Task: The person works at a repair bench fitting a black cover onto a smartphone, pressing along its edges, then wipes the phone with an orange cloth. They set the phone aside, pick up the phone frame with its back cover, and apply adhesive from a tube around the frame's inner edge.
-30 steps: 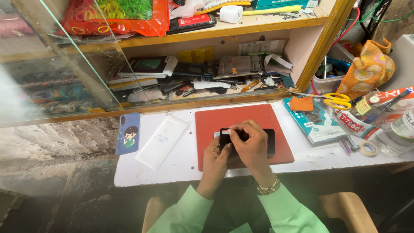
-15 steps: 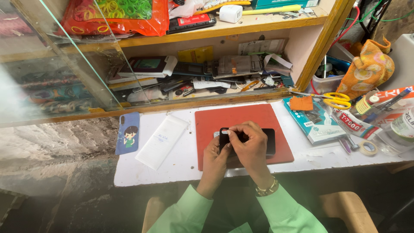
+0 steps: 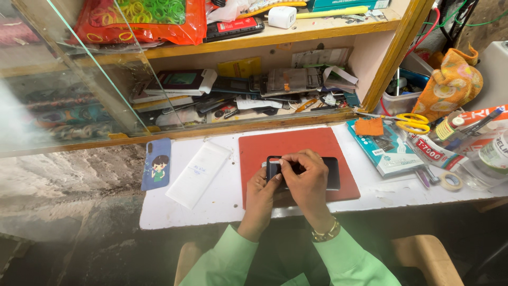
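1. Red mat (image 3: pixel 296 145) lies at the centre of the frame on the white counter (image 3: pixel 174 212); a black phone (image 3: pixel 332 172) lies flat on it, near its lower edge.
2. Left hand (image 3: pixel 261 195) comes up from below, its grip closed on the phone's left end, thumb on the top face.
3. Right hand (image 3: pixel 306 177) covers the phone's middle, fingers curled, thumb and forefinger pinched on a small white tab (image 3: pixel 275 160) at the phone's upper left corner.
4. Left of the mat lie a clear sleeve (image 3: pixel 198 173) and, further left, a blue case (image 3: pixel 155 164) with a cartoon figure.
5. Right of the mat sit a teal box (image 3: pixel 386 151), an orange pad (image 3: pixel 369 127) and yellow scissors (image 3: pixel 414 123); a tape roll (image 3: pixel 451 181) lies at the right edge.
6. Across the upper frame stands a wooden shelf (image 3: pixel 264 37) crowded with phone parts, behind a glass pane (image 3: pixel 79 79) at upper left.
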The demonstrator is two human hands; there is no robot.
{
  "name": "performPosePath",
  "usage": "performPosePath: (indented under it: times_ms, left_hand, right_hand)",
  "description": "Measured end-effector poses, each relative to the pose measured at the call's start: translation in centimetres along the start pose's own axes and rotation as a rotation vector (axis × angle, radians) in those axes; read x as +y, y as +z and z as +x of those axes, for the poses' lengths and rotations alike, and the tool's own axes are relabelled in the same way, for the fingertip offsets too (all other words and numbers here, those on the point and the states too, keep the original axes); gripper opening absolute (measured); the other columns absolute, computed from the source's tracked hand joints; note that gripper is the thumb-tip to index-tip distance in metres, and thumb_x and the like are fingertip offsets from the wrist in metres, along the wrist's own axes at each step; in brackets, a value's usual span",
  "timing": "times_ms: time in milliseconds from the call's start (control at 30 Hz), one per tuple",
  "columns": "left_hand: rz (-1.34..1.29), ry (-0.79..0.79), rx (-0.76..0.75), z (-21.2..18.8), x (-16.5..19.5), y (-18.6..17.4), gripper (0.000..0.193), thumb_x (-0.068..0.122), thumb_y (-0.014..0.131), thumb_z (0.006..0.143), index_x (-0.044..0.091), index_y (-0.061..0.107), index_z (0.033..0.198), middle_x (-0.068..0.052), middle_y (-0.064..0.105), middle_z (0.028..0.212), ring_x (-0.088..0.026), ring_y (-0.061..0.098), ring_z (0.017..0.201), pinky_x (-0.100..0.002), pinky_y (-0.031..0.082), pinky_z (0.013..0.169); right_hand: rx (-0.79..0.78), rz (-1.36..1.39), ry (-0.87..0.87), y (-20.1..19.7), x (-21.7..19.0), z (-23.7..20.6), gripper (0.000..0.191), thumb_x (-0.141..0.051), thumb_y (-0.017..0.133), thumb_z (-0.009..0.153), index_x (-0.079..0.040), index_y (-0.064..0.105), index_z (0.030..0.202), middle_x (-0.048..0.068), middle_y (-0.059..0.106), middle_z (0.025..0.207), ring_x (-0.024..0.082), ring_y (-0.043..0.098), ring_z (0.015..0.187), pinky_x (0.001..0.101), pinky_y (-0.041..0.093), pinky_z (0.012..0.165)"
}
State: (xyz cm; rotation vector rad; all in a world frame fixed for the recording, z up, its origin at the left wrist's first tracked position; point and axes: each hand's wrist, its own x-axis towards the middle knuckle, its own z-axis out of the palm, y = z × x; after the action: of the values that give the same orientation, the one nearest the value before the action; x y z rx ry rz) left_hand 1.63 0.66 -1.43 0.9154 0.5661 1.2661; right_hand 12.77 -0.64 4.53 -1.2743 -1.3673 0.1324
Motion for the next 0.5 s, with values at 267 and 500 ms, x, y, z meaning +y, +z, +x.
performPosePath:
  times_ms: [267,500]
  left_hand:
    - [0.002,0.038,-0.024,0.2,-0.8,-0.2,0.015,0.004,0.055,0.103,-0.003,0.064,0.113,-0.006,0.070,0.101,-0.012,0.068,0.091,-0.031,0.059,0.082]
    - [0.022,0.056,-0.014,0.2,-1.0,-0.3,0.015,0.003,0.055,0.101,-0.001,0.062,0.114,-0.006,0.071,0.103,-0.011,0.068,0.093,-0.029,0.059,0.086]
  right_hand:
    - [-0.008,-0.033,-0.077,0.9,0.1,-0.1,0.007,-0.006,0.081,0.079,-0.004,0.077,0.084,0.004,0.067,0.079,0.019,0.063,0.078,0.0329,0.051,0.069]
    - [0.035,-0.007,-0.020,0.5,0.2,-0.3,0.006,-0.006,0.079,0.081,-0.004,0.076,0.086,0.004,0.068,0.082,0.018,0.064,0.081,0.0310,0.054,0.068]
